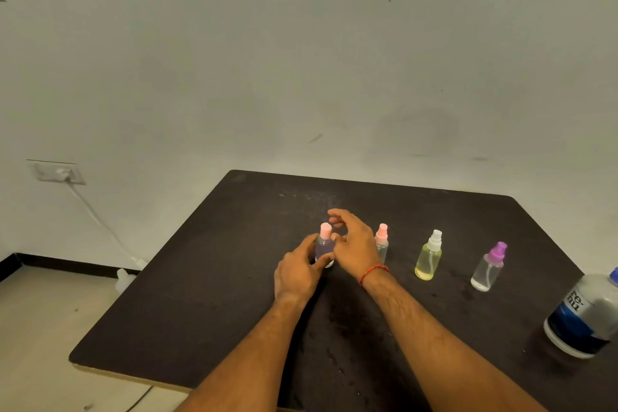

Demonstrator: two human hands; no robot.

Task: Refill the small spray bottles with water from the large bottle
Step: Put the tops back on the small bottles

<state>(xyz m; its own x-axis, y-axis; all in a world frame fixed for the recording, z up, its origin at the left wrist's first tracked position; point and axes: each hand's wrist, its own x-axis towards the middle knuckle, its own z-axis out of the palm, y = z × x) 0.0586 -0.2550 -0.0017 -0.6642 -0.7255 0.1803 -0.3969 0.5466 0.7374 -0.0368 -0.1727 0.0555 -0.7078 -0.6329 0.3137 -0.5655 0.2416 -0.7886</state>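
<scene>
While my left hand (297, 273) grips the leftmost pink-capped spray bottle (325, 246) on the counter (200, 311), my right hand (354, 244) hovers by its cap (325, 230), fingers loose; next I probably must unscrew it.

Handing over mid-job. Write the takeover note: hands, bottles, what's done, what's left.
Left hand grips the violet bottle, which stands upright on the table. Right hand is open beside its pink cap.
To its right stand the pink-capped bottle, yellow bottle and purple-capped bottle, all capped.
The large bottle stands capped at the right edge.
Done: no pouring evident.
Left: uncap, fill and recap each.
</scene>
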